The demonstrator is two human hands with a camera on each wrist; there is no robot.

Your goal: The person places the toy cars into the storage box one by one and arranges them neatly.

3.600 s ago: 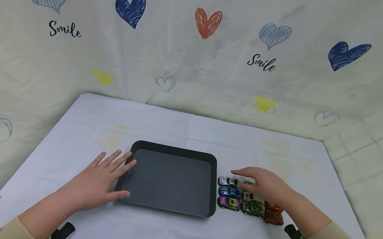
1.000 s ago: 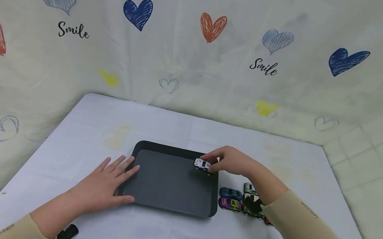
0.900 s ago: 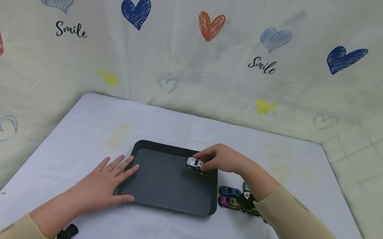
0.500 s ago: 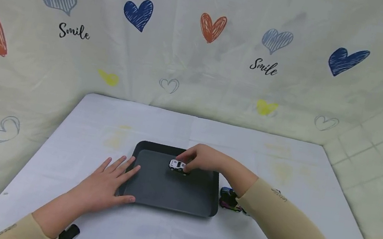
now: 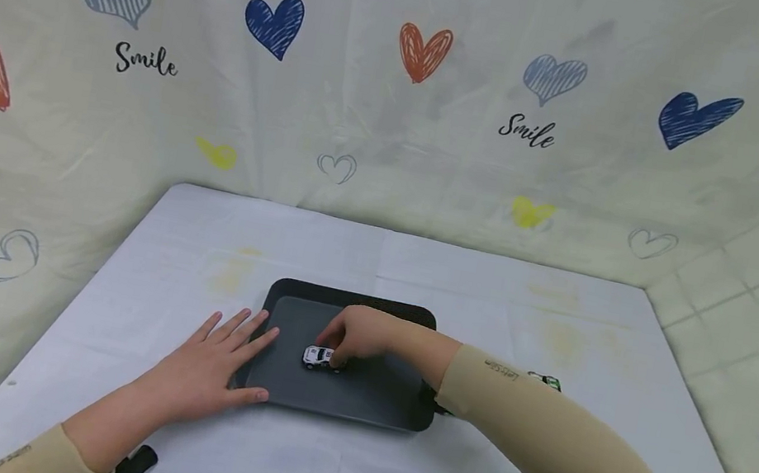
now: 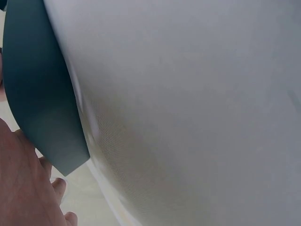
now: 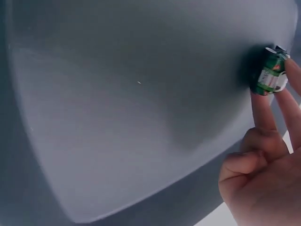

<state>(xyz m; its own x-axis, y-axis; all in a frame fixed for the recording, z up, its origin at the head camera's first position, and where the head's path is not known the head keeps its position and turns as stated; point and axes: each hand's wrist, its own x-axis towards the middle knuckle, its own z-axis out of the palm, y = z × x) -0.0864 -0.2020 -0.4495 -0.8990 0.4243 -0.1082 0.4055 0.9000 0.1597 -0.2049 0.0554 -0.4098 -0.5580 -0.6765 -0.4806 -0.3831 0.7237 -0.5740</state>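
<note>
My right hand (image 5: 367, 332) pinches a small white toy car (image 5: 317, 357) between thumb and fingers, low over the left middle of a dark grey tray (image 5: 350, 411). In the right wrist view, one end of the toy car (image 7: 272, 75) shows green and white markings between the fingertips of the right hand (image 7: 263, 174). Whether its wheels touch the tray floor I cannot tell. My left hand (image 5: 200, 364) lies with spread, straight fingers along the tray's left rim. The left wrist view shows the outer wall of the tray (image 6: 40, 89) beside the left hand (image 6: 23, 179).
Right of the tray, a green toy car (image 5: 547, 381) peeks out behind the right sleeve (image 5: 543, 431), which hides the rest of that group. A white cloth covers the table (image 5: 265, 468). A black wrist device (image 5: 135, 466) sits by the left cuff.
The right hand took the white toy car from the group at the right and carried it leftward over the tray, then lower and nearer. The left hand stays at the left rim.
</note>
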